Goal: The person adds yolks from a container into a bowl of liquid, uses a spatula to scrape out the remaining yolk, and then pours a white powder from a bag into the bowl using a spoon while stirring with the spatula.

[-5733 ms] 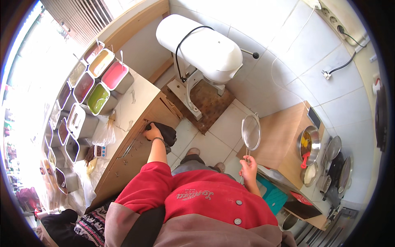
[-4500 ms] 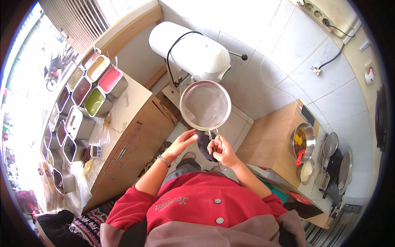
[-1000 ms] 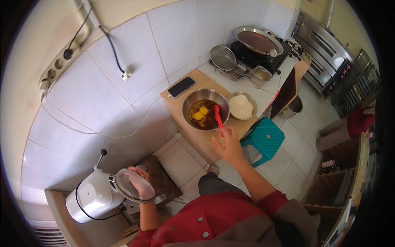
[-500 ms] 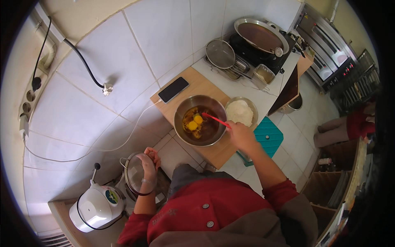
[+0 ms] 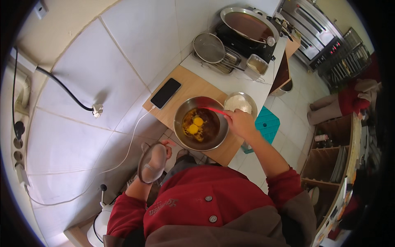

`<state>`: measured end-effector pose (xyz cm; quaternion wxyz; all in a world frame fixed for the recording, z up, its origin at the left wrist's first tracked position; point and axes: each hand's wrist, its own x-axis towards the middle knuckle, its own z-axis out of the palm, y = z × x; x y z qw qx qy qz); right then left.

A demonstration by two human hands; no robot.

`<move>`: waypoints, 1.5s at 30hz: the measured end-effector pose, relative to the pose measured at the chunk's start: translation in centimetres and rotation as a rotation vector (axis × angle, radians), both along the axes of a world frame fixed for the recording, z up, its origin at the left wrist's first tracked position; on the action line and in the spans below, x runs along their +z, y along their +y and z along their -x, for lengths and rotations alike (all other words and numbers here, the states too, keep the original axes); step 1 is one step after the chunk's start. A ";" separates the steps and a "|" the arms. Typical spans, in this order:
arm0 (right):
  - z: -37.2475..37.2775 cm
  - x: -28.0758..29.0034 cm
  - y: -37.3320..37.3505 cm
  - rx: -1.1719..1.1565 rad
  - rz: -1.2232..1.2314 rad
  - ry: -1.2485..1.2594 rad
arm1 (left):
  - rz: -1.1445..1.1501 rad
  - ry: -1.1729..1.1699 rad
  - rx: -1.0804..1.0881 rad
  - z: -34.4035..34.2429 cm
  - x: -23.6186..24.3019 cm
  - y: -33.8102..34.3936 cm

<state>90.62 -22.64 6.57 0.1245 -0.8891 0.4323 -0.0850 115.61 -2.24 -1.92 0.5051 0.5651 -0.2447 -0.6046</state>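
Note:
A steel mixing bowl (image 5: 222,131) holds brown liquid with two egg yolks (image 5: 196,124) in it. My right hand (image 5: 240,123) is closed round the handle of a red spatula (image 5: 214,109), whose far end reaches into the bowl near its back wall. My left hand (image 5: 160,157) is left of the bowl, above the floor gap, gripping a round see-through rimmed sieve (image 5: 147,168). The hand and wrist show through what looks like fine mesh. Right behind the bowl stands a second metal bowl of white flour (image 5: 238,103).
A phone (image 5: 166,93) on a white cable lies on the wooden board (image 5: 185,80). Farther back are a strainer (image 5: 209,47), a small tray (image 5: 257,65) and a wide pan of brown liquid (image 5: 249,25) on a stove. A teal stool (image 5: 267,125) stands right; another person (image 5: 345,101) is far right.
My left hand has moved with the sieve, which now shows tilted more edge-on. The spatula's end has shifted toward the bowl's back wall. The view has shifted too.

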 end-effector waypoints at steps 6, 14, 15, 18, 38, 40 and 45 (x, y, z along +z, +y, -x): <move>1.8 -1.2 -0.8 -0.114 -0.324 -0.046 | -0.126 0.016 -0.067 1.5 -4.8 -0.8; 2.3 -1.7 0.2 -0.165 -0.526 -0.059 | -0.002 -0.031 -0.250 2.6 -2.4 -2.5; 2.3 -1.9 0.4 -0.138 -0.511 -0.053 | 0.023 -0.007 -0.273 2.5 -2.0 -2.6; 2.0 -1.6 1.5 -0.099 -0.485 -0.048 | -0.033 0.031 -0.302 2.0 -3.3 -2.4; 0.1 6.3 3.4 0.033 -0.023 0.142 | 0.057 0.180 -0.183 3.0 -3.5 -2.0; -0.5 3.3 3.1 -0.053 -0.152 0.086 | 0.069 0.165 -0.180 3.2 -3.6 -2.1; -0.7 -0.8 3.4 -0.089 -0.260 -0.002 | 0.104 0.152 -0.147 3.4 -4.8 -1.8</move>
